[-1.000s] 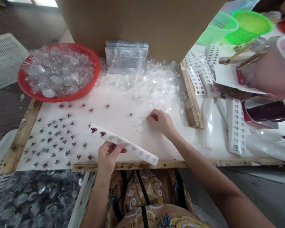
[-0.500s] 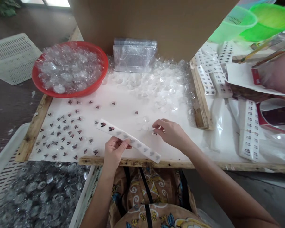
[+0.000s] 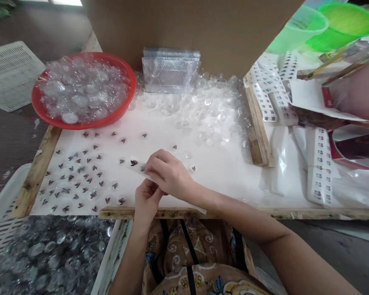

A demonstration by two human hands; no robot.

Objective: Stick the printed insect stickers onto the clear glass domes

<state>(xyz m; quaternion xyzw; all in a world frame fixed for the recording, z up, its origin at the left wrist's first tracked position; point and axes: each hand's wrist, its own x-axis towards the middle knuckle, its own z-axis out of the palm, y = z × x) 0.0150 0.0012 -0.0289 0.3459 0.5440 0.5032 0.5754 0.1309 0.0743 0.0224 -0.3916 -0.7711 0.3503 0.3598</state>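
Observation:
Near the table's front edge, my left hand [image 3: 148,200] pinches a white sticker strip [image 3: 134,173] slanting down to the right. One dark-and-red sticker shows plainly at the strip's upper left end. My right hand [image 3: 168,172] lies over the strip's middle, its fingers curled with the tips at the strip; what they grip, if anything, is hidden. Clear round discs bearing the same stickers, such as this stickered disc [image 3: 93,194], lie spread on the white tabletop [image 3: 159,143] at the left. Another stickered disc [image 3: 193,168] lies right of my right hand. Plain clear discs [image 3: 215,119] crowd the back right.
A red basin [image 3: 130,92] heaped with clear pieces stands back left. Behind the tabletop rise clear plastic boxes [image 3: 171,71] and a cardboard box [image 3: 190,28]. A wooden strip [image 3: 258,135] borders sticker sheets [image 3: 319,172] at right. A white crate [image 3: 6,196] of clear pieces sits below left.
My right hand has moved left from the loose discs onto the sticker strip, covering one of its two stickers. A stickered disc now shows where it was. The view has shifted slightly.

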